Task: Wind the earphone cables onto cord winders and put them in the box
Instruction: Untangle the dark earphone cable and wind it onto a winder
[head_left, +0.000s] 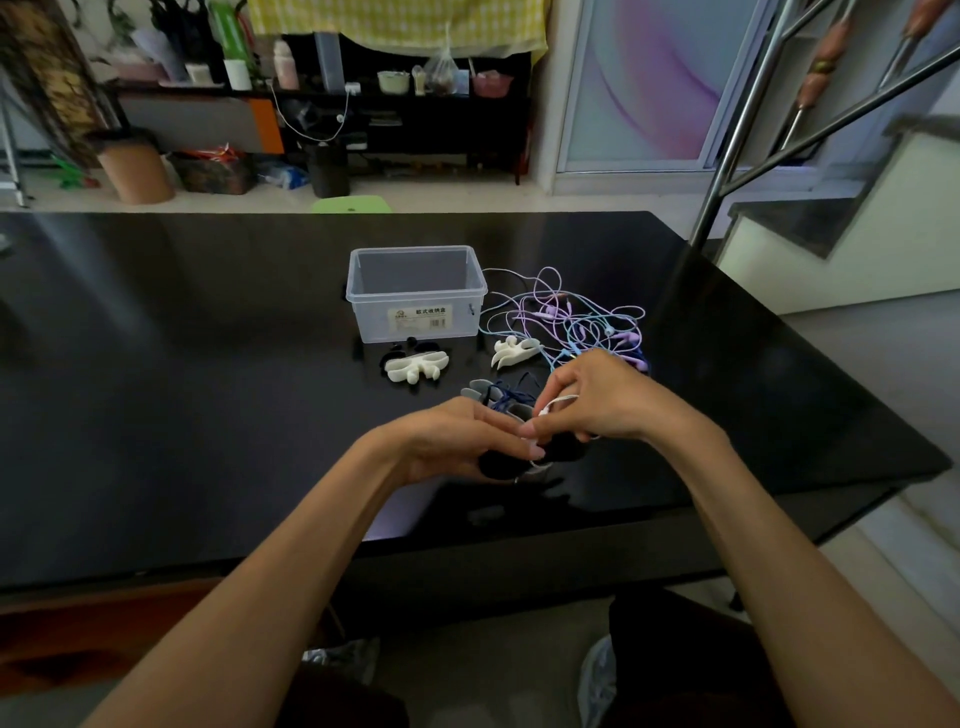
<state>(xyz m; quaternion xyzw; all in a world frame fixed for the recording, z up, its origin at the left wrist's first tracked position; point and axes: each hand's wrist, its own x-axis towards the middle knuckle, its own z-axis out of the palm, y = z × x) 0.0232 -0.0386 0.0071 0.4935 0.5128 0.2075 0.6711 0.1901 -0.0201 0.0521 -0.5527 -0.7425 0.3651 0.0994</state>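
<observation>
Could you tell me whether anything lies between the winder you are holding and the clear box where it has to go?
Yes, partly: a dark blue cable on a grey winder lies just beyond both hands, and a white winder sits in front of the clear box. The box is open-topped, so lifting over them looks feasible.

Glossy black worktop (208, 364) with soft reflections, clear smooth plastic box (415, 293) with a paper label (420, 318), matt white rubbery-looking cord winders (415, 366), thin smooth pastel plastic-coated cables (571, 317), polished metal railing (737, 130)
</observation>
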